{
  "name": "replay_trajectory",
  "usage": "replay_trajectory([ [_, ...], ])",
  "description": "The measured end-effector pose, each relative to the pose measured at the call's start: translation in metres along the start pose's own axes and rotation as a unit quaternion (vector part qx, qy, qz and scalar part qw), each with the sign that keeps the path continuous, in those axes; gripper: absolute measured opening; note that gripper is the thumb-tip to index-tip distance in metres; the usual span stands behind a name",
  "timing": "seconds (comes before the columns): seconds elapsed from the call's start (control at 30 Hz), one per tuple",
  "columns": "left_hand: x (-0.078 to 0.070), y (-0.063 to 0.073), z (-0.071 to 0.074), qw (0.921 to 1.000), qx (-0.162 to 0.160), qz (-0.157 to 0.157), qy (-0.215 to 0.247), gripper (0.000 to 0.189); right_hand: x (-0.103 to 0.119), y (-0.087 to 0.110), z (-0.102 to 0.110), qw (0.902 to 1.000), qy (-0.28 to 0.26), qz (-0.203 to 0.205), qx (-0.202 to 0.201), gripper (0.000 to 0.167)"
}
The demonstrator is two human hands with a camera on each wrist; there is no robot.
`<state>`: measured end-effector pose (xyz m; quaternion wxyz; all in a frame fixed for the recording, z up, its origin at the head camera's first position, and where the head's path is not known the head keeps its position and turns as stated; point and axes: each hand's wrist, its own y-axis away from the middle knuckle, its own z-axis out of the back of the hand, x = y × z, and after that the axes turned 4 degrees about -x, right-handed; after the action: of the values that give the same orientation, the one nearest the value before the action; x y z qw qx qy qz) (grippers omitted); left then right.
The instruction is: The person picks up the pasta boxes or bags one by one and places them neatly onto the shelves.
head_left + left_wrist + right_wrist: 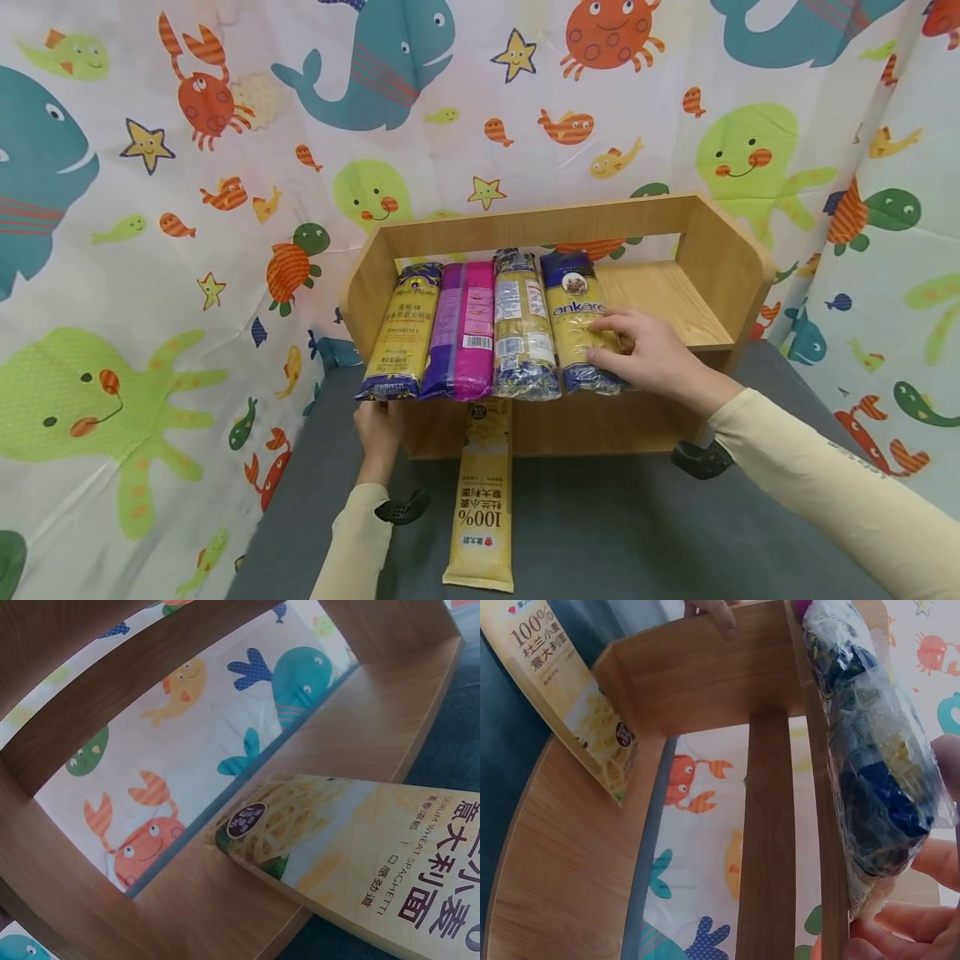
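A wooden rack [648, 429] carries a row of pasta packs on its upper shelf. My right hand [648, 354] holds the rightmost one, a yellow and blue Ankara pasta pack [573, 287], by its right side. In the right wrist view, the fingers [900, 934] reach round the end of that clear-wrapped pack. My left hand [378, 433] grips the rack's left side panel, just below a yellow spaghetti pack [405, 325]; its fingertips [718, 613] show over the panel edge in the right wrist view. The left wrist view does not show the hand.
Between the outer packs lie a pink and purple pack [472, 321] and a clear pasta pack [522, 317]. A long yellow spaghetti pack [483, 500] rests with its far end on the lower shelf, the rest over the dark tabletop [600, 533]. A patterned curtain hangs behind.
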<state>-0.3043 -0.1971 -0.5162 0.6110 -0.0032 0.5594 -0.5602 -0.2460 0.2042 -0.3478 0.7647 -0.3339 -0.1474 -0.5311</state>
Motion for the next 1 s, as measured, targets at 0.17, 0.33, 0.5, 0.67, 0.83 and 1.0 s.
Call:
replay_trajectory([
  [0.17, 0.0007, -0.0007, 0.0006, 1.0000, -0.005, 0.000, -0.006, 0.014, 0.0026, -0.0022, -0.0040, 0.9997, 0.020, 0.007, -0.011, 0.042],
  [0.33, -0.0021, 0.0004, 0.0010, 0.9999, 0.000, 0.011, -0.012, 0.017, 0.0047, -0.0041, -0.0077, 0.9996, 0.020, 0.013, -0.018, 0.041],
  [0.5, -0.0044, 0.0008, 0.0015, 0.9996, 0.007, 0.027, -0.010, 0.017, 0.0063, -0.0036, -0.0077, 0.9997, 0.019, 0.005, -0.013, 0.041],
  [0.67, -0.0052, -0.0010, 0.0020, 0.9993, 0.015, 0.032, -0.013, 0.019, 0.0069, -0.0021, -0.0063, 0.9998, 0.021, 0.002, -0.006, 0.042],
  [0.83, -0.0059, -0.0004, 0.0027, 0.9989, 0.018, 0.043, -0.011, 0.022, 0.0055, -0.0020, -0.0062, 0.9998, 0.017, 0.001, -0.002, 0.042],
  [1.0, -0.0056, 0.0008, 0.0028, 0.9987, 0.021, 0.046, -0.008, 0.022, 0.0025, 0.0012, -0.0081, 1.0000, 0.004, 0.004, -0.003, 0.042],
])
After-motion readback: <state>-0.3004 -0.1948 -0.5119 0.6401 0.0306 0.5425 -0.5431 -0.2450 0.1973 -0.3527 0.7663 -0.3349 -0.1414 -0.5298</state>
